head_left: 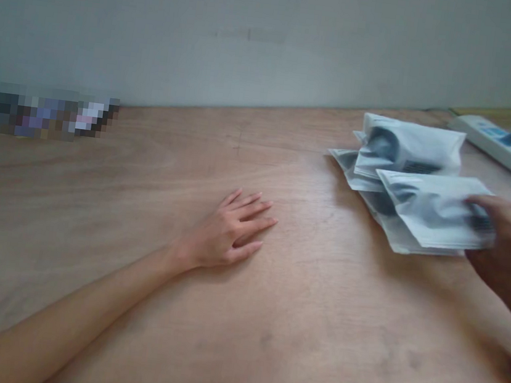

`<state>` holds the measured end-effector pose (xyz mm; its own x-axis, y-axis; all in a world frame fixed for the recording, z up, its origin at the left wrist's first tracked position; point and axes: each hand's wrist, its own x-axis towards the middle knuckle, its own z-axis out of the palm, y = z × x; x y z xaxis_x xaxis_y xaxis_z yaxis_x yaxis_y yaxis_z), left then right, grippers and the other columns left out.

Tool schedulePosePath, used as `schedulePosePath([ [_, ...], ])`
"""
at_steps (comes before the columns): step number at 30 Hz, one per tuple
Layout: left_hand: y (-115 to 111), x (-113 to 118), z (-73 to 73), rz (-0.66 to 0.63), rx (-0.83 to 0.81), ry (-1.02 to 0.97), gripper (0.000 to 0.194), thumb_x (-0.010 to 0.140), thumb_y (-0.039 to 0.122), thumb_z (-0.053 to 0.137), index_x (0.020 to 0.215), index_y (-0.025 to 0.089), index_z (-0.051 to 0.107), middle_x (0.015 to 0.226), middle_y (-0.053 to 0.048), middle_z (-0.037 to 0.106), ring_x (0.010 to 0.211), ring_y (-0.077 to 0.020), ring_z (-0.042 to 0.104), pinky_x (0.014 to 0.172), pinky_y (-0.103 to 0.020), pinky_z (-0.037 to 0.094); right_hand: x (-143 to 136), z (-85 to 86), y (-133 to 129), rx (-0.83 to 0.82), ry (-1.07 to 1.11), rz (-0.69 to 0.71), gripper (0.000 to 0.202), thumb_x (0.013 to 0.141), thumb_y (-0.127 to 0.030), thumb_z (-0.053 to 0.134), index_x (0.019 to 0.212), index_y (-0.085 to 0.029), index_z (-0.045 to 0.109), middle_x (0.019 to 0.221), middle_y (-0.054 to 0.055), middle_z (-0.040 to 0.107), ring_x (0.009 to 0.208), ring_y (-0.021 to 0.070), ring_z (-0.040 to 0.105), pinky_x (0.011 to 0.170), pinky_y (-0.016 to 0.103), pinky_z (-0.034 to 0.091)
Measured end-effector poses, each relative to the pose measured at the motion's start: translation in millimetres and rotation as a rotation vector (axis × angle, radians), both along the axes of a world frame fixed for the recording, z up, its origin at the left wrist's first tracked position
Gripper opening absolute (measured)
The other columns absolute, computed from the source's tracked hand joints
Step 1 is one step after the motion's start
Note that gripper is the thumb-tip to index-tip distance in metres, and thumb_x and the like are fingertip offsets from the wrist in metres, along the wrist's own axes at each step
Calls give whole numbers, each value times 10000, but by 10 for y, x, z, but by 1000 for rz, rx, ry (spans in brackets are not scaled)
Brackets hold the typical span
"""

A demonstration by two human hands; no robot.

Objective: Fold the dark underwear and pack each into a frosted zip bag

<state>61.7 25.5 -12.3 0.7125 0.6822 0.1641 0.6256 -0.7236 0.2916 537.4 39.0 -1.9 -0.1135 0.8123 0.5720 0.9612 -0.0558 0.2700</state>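
Note:
Several white and clear plastic packets with dark contents lie in a loose pile at the right of the wooden table (pixel 286 319). My right hand (pixel 505 241) is at the right end of the front top packet (pixel 434 210), its fingers and thumb closed on that edge, slightly blurred. Behind it rests another packet (pixel 432 151), with more packets partly hidden underneath. My left hand (pixel 241 230) lies flat on the table left of the pile, palm down, fingers spread, holding nothing.
A white power strip (pixel 507 148) with cables stands at the back right. Pixelated items (pixel 50 115) lie at the back left against the wall (pixel 255 42). The table's front edge runs along the bottom.

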Motion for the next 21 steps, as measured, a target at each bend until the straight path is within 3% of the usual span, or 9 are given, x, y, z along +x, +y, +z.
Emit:
schedulePosePath([
  [3, -2, -1, 4, 4, 1, 6, 481, 1007, 393, 527, 1477, 296, 503, 1620, -47, 395, 1544, -257, 291, 1268, -567, 207, -106, 102, -23, -147, -35, 164, 660, 875, -394, 503, 1466, -100, 470, 1368, 273, 605, 1239, 415, 593, 905, 510, 471],
  [6, -5, -7, 11, 0, -2, 15, 478, 1009, 397, 523, 1476, 297, 505, 1621, -45, 392, 1544, -256, 292, 1268, -566, 208, -500, 280, -158, -237, 51, 275, 996, 825, -697, 477, 1538, -12, 363, 1542, 364, 368, 1462, 553, 289, 1052, 694, 365],
  [7, -7, -8, 15, -1, -1, 18, 477, 1011, 399, 519, 1477, 300, 503, 1623, -43, 389, 1544, -256, 292, 1268, -565, 209, -692, 326, -221, -272, 95, 340, 1021, 825, -716, 490, 1557, -22, 332, 1603, 337, 280, 1504, 533, 198, 1123, 699, 306],
  [9, -14, -4, 21, -4, 4, 27, 474, 1016, 403, 510, 1480, 309, 498, 1625, -35, 385, 1542, -254, 296, 1268, -563, 216, -1124, 357, -337, -289, 144, 467, 844, 938, -581, 465, 1593, -82, 282, 1673, 250, 173, 1556, 437, 97, 1211, 661, 221],
  [12, -36, 19, 24, 36, 25, 56, 477, 1026, 400, 484, 1493, 301, 482, 1610, -30, 413, 1530, -254, 322, 1268, -559, 226, -1727, 234, -394, -318, 214, 656, 695, 990, -418, 496, 1575, -89, 313, 1655, 218, 266, 1566, 332, 171, 1242, 538, 281],
  [15, -60, 41, 17, 256, 75, 84, 497, 1016, 400, 484, 1498, 276, 483, 1604, -53, 423, 1528, -309, 312, 1252, -608, 229, -2108, 34, -319, -544, 175, 789, 675, 1011, -414, 477, 1563, -53, 333, 1631, 256, 298, 1536, 359, 257, 1224, 530, 321],
  [18, -63, 32, 4, 395, 78, 115, 532, 1008, 428, 489, 1523, 302, 447, 1644, -61, 346, 1537, -367, 270, 1226, -666, 227, -2277, -78, -229, -624, 184, 809, 670, 1030, -462, 428, 1565, -67, 350, 1627, 252, 309, 1529, 370, 269, 1235, 555, 281],
  [21, -50, 8, 0, 357, 58, 140, 576, 1006, 469, 486, 1551, 303, 400, 1669, -72, 286, 1549, -374, 234, 1233, -663, 206, -2316, -93, -189, -605, 218, 825, 677, 1033, -494, 412, 1577, -97, 342, 1633, 225, 315, 1532, 361, 267, 1242, 565, 259],
])
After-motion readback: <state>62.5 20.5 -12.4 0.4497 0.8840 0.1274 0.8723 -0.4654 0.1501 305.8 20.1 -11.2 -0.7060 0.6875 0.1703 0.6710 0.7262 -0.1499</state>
